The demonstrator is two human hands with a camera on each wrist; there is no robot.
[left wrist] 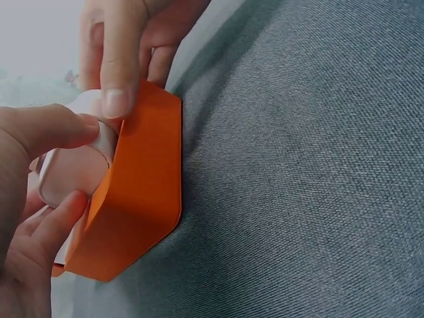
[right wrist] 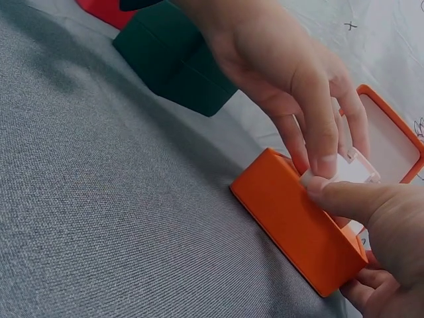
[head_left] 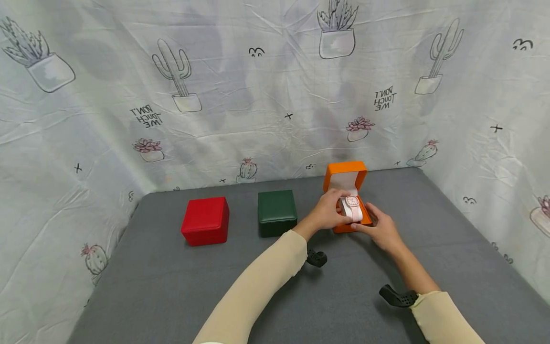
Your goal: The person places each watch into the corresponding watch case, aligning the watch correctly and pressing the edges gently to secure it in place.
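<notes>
An orange watch box (head_left: 344,229) stands at the right with its lid (head_left: 345,166) raised, showing a pale lining. In it is a white cushion (head_left: 359,215) wearing a watch (head_left: 352,201) with a square face and a pink strap. My left hand (head_left: 327,211) reaches in from the left and pinches the cushion between thumb and fingers. From the right, my right hand (head_left: 384,233) grips the box, its thumb over the front rim against the cushion and its fingers at the box's side. The cushion's underside is hidden by the box wall.
A closed green box (head_left: 277,212) stands left of the orange one, close to my left forearm. Farther left is a closed red box (head_left: 205,221). Behind the grey table (head_left: 180,296) hangs a white cloth (head_left: 240,134) printed with cacti.
</notes>
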